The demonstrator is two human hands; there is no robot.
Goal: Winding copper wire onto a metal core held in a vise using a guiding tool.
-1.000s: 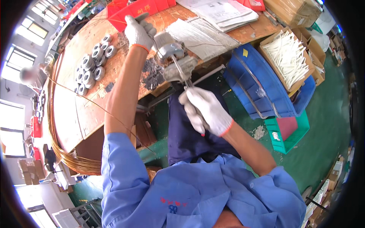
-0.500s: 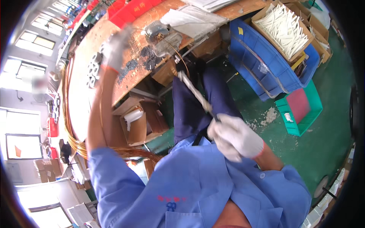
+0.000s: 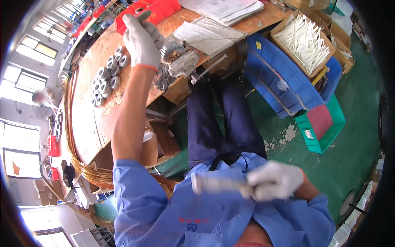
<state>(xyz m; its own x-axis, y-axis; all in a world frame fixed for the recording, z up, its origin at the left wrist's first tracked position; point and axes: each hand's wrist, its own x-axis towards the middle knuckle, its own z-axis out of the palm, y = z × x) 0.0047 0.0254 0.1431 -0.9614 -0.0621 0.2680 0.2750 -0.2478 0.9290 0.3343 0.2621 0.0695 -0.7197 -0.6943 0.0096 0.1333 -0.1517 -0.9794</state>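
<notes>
My left hand [image 3: 142, 43], in a white glove, is raised over the workbench with some fingers stretched and others bent. A grey oval patch shows by its fingertips; I cannot tell if it is part of the glove or a separate thing. My right hand [image 3: 275, 181], gloved too, is closed round a pale stick-like tool [image 3: 218, 184], smeared by motion, in front of my blue jacket. Beyond my left wrist, a ring-shaped coil with copper wire [image 3: 172, 52] sits at a grey metal clamp [image 3: 184, 64] on the bench edge.
Several grey rings [image 3: 106, 78] stand on the wooden bench [image 3: 88, 82]. Papers [image 3: 207, 35] and a red bin [image 3: 162, 12] lie behind. Long copper wires [image 3: 73, 136] curve along the left. On the right are a blue crate [image 3: 275, 78], a box of white strips [image 3: 304, 39] and a green bin [image 3: 329, 127].
My left hand has moved right and up, nearer to me. My right hand has swung the tool back from the clamp toward my chest; it now lies crosswise.
</notes>
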